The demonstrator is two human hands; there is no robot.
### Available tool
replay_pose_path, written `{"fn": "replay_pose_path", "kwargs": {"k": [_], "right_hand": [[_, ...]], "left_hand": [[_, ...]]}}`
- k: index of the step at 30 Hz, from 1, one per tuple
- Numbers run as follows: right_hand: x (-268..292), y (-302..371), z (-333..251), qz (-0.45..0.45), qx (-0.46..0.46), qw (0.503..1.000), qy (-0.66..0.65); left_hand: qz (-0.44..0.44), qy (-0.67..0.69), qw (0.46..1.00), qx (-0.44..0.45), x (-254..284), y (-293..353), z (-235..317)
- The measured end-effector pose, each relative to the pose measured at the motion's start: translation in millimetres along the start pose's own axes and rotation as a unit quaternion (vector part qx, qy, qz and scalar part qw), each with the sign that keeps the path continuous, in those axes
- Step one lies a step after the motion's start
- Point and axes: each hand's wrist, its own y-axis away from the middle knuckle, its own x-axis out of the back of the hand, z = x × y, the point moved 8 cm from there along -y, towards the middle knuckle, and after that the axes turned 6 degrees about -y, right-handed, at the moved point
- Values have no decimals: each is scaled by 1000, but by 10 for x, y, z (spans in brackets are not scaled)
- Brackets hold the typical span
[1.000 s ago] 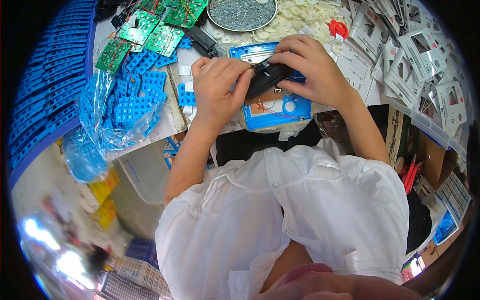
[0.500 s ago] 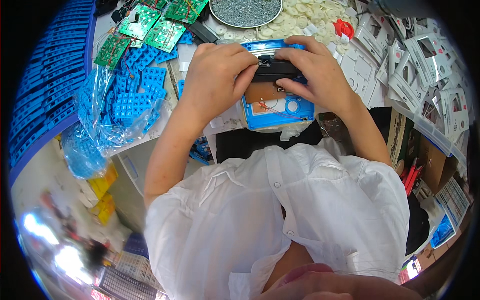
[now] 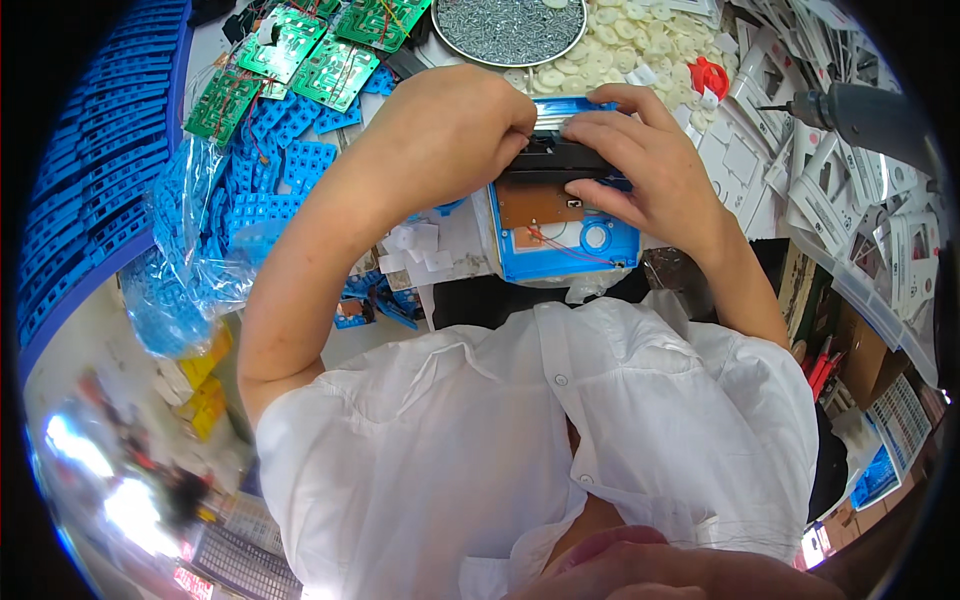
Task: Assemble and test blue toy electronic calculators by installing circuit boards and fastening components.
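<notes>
In front of me lies an open blue plastic case, with a brown circuit board and thin red wires inside. A long black bar-shaped part crosses its upper half. My left hand is closed at the bar's left end, its fingertips pressed together and partly hidden by the hand's own back. Across the bar's right end my right hand keeps its grip, fingers over the far side and thumb along the near side.
An electric screwdriver hangs at the right, above white printed panels. At the back stand a round dish of screws and pale discs. Green circuit boards and bagged blue keypads lie left.
My left hand has turned over, its wrist and elbow swinging outward. Case and bar appear slightly lower and further right. The screwdriver now shows more fully at the right.
</notes>
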Motion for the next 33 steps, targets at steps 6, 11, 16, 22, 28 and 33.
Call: {"fn": "replay_pose_path", "kwargs": {"k": [6, 11, 16, 22, 28, 33], "right_hand": [[12, -38, 13, -7, -12, 1000, -10], [14, -48, 26, -4, -8, 1000, -15], [11, -64, 26, -11, -5, 1000, -18], [-17, -108, -3, -39, 4, 999, -18], [-37, -147, -46, -78, 11, 997, 7], [-67, -172, -74, -91, 10, 995, 25]], "left_hand": [[-10, 4, 1000, -18, -6, -41, -3], [4, 0, 999, -48, 22, -38, 49], [3, -58, 996, -64, 23, -47, 110], [-37, -125, 989, -67, 9, -96, 202], [-45, -138, 988, -60, 8, -100, 202], [-33, -103, 994, -26, -24, -51, 99]]}}
